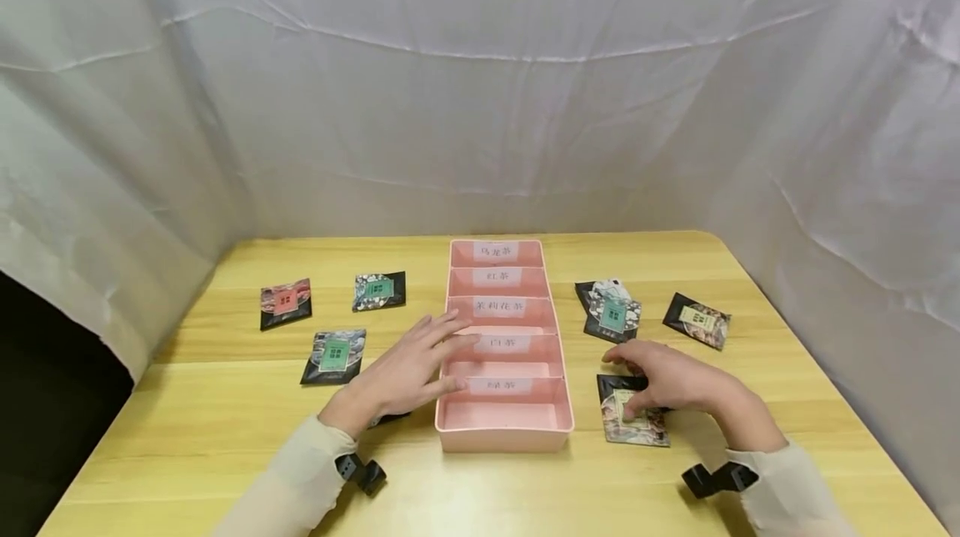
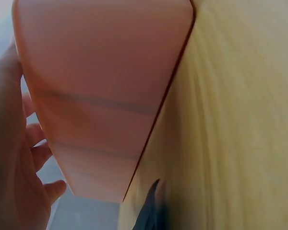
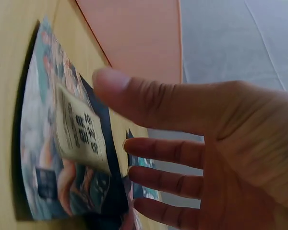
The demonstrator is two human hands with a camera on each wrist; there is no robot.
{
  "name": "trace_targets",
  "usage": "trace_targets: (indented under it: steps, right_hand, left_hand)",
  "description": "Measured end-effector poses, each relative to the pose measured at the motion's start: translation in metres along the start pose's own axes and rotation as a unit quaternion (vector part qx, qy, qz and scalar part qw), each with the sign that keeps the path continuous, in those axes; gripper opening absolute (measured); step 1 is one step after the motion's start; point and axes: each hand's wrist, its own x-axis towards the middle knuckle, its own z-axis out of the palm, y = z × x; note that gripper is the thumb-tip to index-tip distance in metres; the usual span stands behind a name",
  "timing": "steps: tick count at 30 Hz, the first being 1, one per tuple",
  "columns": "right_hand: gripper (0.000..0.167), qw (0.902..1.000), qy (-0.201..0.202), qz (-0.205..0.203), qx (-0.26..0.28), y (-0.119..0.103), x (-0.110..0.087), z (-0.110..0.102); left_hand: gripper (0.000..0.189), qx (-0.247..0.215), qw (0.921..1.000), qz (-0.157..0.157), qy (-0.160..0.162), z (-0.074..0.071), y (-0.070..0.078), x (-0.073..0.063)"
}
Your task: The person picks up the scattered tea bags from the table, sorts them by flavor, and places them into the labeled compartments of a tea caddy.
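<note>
A long pink box (image 1: 504, 440) with labelled compartments stands in the middle of the table. My left hand (image 1: 408, 366) reaches over its left rim with fingers spread; in the left wrist view those fingers (image 2: 37, 155) lie along the box's edge. On the right, my right hand (image 1: 678, 376) hovers over a black tea packet (image 1: 637, 431) with a pale yellow label. The right wrist view shows the thumb (image 3: 149, 103) and fingers apart, with this packet (image 3: 81, 132) lying beside them, not gripped. Part of the packet is hidden under the hand.
Left of the box lie a red-labelled packet (image 1: 285, 303), two green-labelled packets, one farther back (image 1: 378, 291) and one nearer (image 1: 333, 356), and a mostly hidden dark packet (image 1: 390, 418). Right of it are overlapping packets (image 1: 613, 316) and a yellow-labelled one (image 1: 699, 320). Pale curtains (image 1: 487, 120) surround the table.
</note>
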Motion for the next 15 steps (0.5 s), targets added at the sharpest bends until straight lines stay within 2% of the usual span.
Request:
trace_targets:
  steps: [4, 10, 15]
  right_hand:
    - [0.075, 0.9995, -0.002, -0.008, -0.030, -0.007, 0.000, 0.003]
    - [0.074, 0.9988, -0.025, -0.005, -0.043, -0.016, 0.001, 0.010]
    - [0.068, 0.9987, -0.034, -0.012, -0.035, -0.016, 0.004, 0.013]
  left_hand:
    - [0.065, -0.001, 1.0000, -0.001, -0.005, 0.001, 0.001, 0.000]
    - [0.063, -0.007, 0.9998, -0.017, -0.013, 0.004, 0.004, -0.003]
    - [0.061, -0.016, 0.9995, -0.026, -0.007, 0.006, 0.004, -0.001]
